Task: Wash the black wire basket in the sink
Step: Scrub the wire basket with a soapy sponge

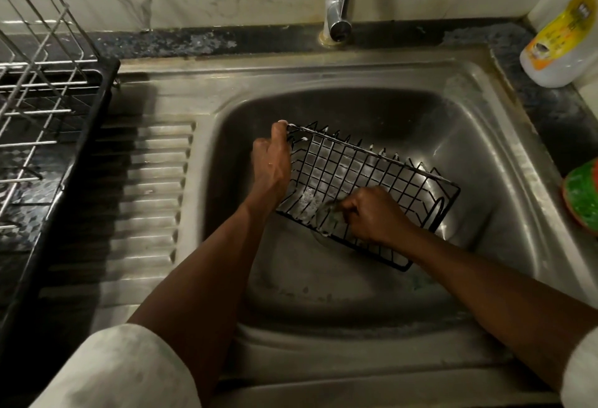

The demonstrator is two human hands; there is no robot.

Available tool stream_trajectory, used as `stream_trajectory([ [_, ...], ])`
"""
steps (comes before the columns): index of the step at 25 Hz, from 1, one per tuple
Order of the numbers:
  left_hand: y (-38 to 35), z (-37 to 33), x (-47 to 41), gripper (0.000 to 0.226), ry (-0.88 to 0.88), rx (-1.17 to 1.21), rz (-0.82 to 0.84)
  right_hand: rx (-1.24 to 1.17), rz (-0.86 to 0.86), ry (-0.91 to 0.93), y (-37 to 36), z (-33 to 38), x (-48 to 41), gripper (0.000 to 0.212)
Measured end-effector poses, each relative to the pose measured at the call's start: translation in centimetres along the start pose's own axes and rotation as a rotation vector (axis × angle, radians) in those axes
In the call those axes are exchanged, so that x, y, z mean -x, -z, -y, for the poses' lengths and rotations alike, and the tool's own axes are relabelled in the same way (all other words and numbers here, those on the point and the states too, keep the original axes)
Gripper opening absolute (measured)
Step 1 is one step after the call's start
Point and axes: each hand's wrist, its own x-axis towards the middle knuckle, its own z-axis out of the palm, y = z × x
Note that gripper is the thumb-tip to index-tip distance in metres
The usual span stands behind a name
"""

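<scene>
The black wire basket lies tilted in the steel sink, with soap suds on its upper rim. My left hand grips the basket's far left corner and holds it up. My right hand is inside the basket with its fingers curled around a blurred scrubber that presses on the wire floor. The basket's near edge is partly hidden behind my right wrist.
A chrome tap stands behind the sink. A dish rack on a black tray fills the left counter past the ribbed drainboard. A dish soap bottle and a green scouring pad in a dish sit at the right.
</scene>
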Motion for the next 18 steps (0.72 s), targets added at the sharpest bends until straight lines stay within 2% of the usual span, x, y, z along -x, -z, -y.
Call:
stream_trajectory([
  [2,0.0,-0.2,0.1,0.049,-0.004,0.001,-0.005,-0.199,0.119,0.017,0.2,0.7,0.5,0.007],
  [3,0.0,-0.3,0.1,0.050,-0.001,0.000,-0.010,-0.207,0.149,0.033,0.1,0.7,0.7,0.008],
  [5,0.0,-0.4,0.2,0.050,0.005,-0.005,-0.024,-0.033,0.064,0.007,-0.2,-0.4,0.5,0.002],
  [7,-0.1,-0.5,0.3,0.045,0.001,0.002,-0.049,0.199,-0.046,-0.033,-0.1,-1.2,0.4,0.007],
  [8,-0.2,-0.6,0.4,0.043,-0.003,-0.006,-0.071,0.175,-0.059,-0.047,-0.2,-1.2,0.3,0.008],
  [11,0.0,-0.5,0.1,0.042,-0.048,-0.031,-0.112,-0.238,0.136,-0.064,0.7,-0.1,0.9,0.003],
  [12,0.0,-0.4,0.0,0.041,-0.060,-0.053,-0.122,-0.297,0.190,-0.055,0.9,0.4,1.1,0.006],
  [14,0.1,-0.3,-0.1,0.037,-0.062,-0.105,-0.122,-0.149,0.108,-0.071,0.7,0.2,0.6,0.005],
  [16,0.0,-0.3,0.0,0.037,-0.045,-0.054,-0.122,0.188,-0.042,-0.089,0.5,-0.4,0.2,0.004],
  [17,0.0,-0.5,0.0,0.037,-0.031,-0.018,-0.132,0.250,-0.086,-0.095,0.4,-0.5,0.0,0.006],
  [18,0.0,-0.6,-0.2,0.036,-0.016,-0.002,-0.150,0.192,-0.071,-0.097,0.4,-0.6,0.1,0.006],
])
